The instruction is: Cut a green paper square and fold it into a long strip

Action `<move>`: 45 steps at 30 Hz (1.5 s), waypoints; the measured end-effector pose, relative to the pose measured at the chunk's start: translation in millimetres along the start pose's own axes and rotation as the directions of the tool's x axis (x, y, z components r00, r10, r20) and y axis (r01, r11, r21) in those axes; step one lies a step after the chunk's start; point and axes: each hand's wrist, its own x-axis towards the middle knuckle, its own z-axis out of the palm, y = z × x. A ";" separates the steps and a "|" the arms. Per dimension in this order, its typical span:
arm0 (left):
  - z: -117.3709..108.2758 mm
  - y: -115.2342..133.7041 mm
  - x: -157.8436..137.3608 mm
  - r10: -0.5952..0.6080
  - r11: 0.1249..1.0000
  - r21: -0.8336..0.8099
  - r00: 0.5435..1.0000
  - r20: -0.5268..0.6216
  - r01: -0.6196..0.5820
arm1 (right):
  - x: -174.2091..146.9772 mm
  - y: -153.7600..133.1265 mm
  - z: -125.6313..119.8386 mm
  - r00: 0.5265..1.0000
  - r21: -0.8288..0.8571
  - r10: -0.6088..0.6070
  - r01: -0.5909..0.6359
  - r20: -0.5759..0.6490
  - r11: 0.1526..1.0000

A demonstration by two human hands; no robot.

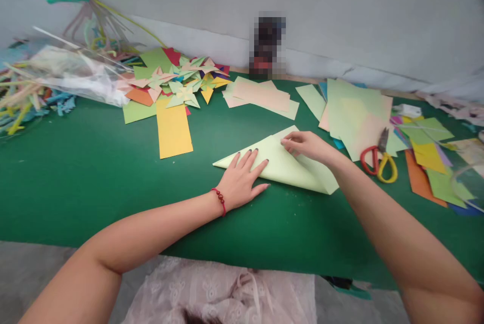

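Note:
A light green sheet of paper [280,163], folded over on itself, lies on the green table in front of me. Its pointed end faces left, and its right part bulges up with the fold not pressed flat. My left hand [242,178] rests palm down on the paper's left part, fingers spread, with a red beaded bracelet on the wrist. At the paper's upper edge, the curled fingers of my right hand [306,146] pinch the layers; the thumb is mostly hidden.
Folded paper stars [185,89] and a yellow sheet [174,130] lie left. Peach sheets [260,94] sit at the back. Red-and-yellow-handled scissors [380,160], stacked pale sheets [351,112] and coloured papers [431,152] are right. Plastic bags [71,82] and paper strips [22,102] fill the far left.

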 end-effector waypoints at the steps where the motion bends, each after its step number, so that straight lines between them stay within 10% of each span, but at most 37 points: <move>1: 0.4 -0.3 0.1 -0.004 1.000 -0.004 1.000 0.001 0.004 | 4.5 -2.1 0.7 1.000 0.006 -0.003 0.004 -0.005 1.000; 45: -11.7 -15.6 7.6 0.145 0.987 0.040 0.977 0.156 -0.153 | 20.6 6.2 22.5 0.978 -0.230 -0.055 0.007 -0.201 0.973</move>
